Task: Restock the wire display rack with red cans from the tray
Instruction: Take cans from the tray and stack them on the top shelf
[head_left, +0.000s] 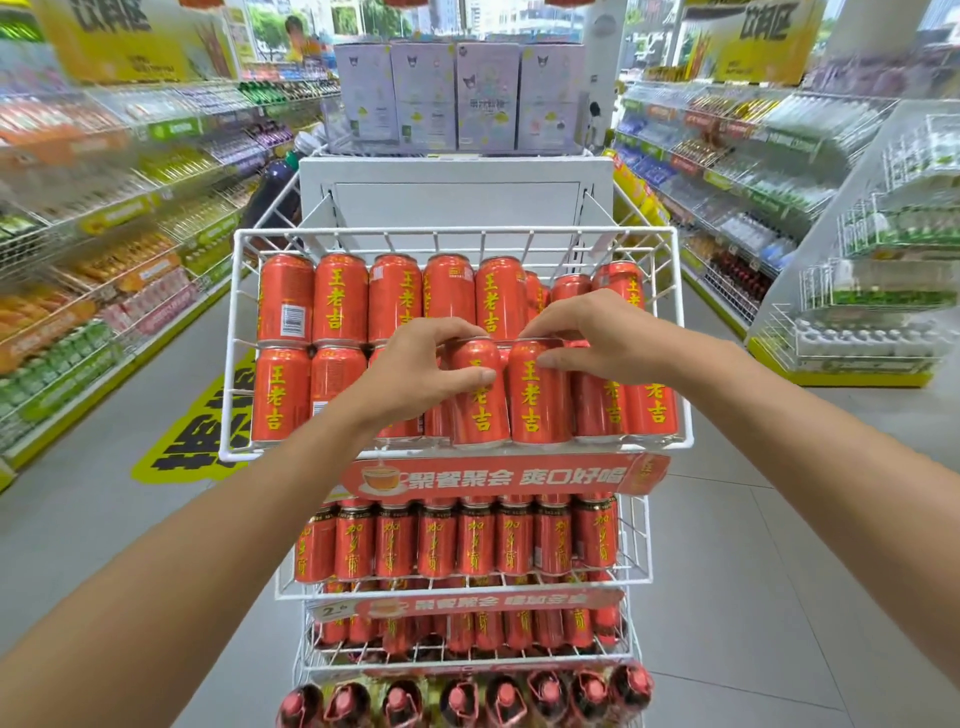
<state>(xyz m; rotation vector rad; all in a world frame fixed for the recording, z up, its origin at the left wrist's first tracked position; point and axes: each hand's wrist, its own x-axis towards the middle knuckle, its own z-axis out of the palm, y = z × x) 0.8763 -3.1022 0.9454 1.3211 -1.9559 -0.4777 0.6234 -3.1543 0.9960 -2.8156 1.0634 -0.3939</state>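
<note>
The white wire display rack (236, 332) stands straight ahead, its top basket packed with red cans (340, 296) in two stacked rows. My left hand (415, 374) grips the top of one red can (480, 410) in the front lower row. Right beside it, my right hand (608, 338) grips the top of the neighbouring red can (537, 405). Both cans stand upright inside the basket. No tray is in view.
Lower rack tiers hold more red cans (457, 540) and red-capped bottles (504, 699). Purple cartons (457, 98) sit on a white unit behind the rack. Stocked shelves (104, 260) line the left aisle and shelves (779, 182) line the right; grey floor runs either side.
</note>
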